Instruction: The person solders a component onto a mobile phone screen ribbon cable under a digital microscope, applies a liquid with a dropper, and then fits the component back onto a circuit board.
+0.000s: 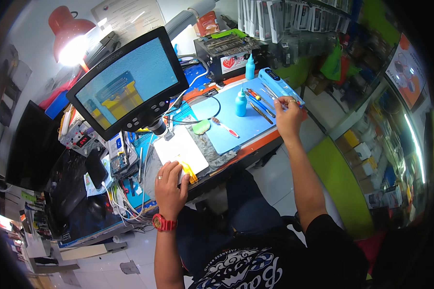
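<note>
My left hand [169, 184], with a red watch at the wrist, rests at the near edge of a white pad [181, 144]. Its thumb and fingers close on a yellow, clip-like piece [189, 172]. Over the pad stands a small digital microscope [157, 127]; its screen [132, 79] displays an enlarged yellow shape and a dark tip. Farther right, my right hand [288, 115] is pinched at the right side of a blue mat [210, 108], fingertips on the end of slim silver tweezers [269, 90]. Which part it grips is hard to see.
Two light-blue squeeze bottles [240, 103] stand on the mat beside several hand tools [259, 107], a small brush [226, 128] and a blue device [280, 85]. A green sponge [201, 127] lies near the pad. Cables [123, 204] and a lit red lamp [65, 31] are at left.
</note>
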Demonstrator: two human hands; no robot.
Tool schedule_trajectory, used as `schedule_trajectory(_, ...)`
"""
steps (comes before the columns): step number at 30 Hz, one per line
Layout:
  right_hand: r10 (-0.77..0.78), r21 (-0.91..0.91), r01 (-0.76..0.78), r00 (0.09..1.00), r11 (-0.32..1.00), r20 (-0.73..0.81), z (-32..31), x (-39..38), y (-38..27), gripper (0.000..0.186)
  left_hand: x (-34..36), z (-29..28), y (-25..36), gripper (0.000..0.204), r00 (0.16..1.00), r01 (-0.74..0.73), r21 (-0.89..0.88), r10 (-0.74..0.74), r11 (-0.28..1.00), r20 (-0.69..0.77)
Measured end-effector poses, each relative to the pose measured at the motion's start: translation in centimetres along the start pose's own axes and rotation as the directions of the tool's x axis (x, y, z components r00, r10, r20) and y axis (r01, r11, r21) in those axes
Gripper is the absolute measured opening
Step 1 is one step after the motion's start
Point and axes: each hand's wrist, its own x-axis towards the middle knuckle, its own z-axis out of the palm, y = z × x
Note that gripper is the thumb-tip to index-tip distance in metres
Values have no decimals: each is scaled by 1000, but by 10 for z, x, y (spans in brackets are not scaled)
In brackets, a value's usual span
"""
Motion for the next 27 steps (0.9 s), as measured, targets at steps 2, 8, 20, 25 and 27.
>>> schedule_trajectory(2, -3, -7, 4, 999, 1000, 45, -1, -10, 4, 16, 0, 1, 0, 32, 1000, 4, -8, -4, 1000, -3)
schedule_trajectory(8, -1, -16, 3, 995, 1000, 102, 3, -24, 12, 16, 2, 1, 1, 31, 1000, 2, -17, -2, 1000, -4)
schedule_trajectory(20, -218, 204, 192, 969, 960, 113, -47, -75, -55, 9, 0, -7, -4, 33, 999, 0, -34, -1, 999, -36)
schedule_trajectory(25, -498, 528, 239, 755, 815, 426, -71, -121, -182, 15, -8, 6, -10, 39, 997, -21, -59, 16, 998, -75)
schedule_trajectory(27, -629, 605, 302, 634, 736, 449, -57, -134, -214, 18, -14, 13, -12, 38, 993, -12, -52, 5, 999, -117)
